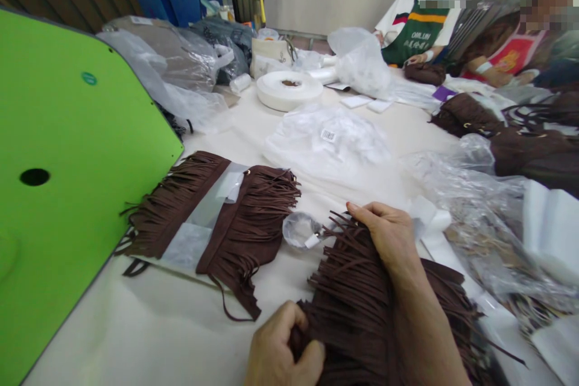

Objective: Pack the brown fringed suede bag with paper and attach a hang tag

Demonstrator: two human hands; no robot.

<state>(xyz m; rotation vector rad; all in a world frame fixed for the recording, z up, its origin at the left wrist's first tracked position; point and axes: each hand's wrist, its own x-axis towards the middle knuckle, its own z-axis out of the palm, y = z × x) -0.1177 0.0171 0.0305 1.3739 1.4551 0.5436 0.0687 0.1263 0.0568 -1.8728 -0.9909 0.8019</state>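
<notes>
A dark brown fringed piece (357, 289), suede-like, lies in front of me at the lower right. My left hand (283, 347) is closed on its near left edge, fingers curled into the strips. At the far edge, my right hand (389, 235) pinches the same piece between thumb and fingers; that forearm crosses over it. To the left rests a second brown fringed piece (257, 217), spread flat, with clear film and a white sheet along its middle. Between the two pieces sits a roll of clear tape (301, 230) with a white tab.
A bright green panel (90, 151) stands along the left. Farther back are a large white roll (289, 89) and a crumpled plastic bag (328, 139) with a barcode label. Plastic wrapping (488, 211) and brown bags (534, 145) occupy the right side. Two co-workers are across the table.
</notes>
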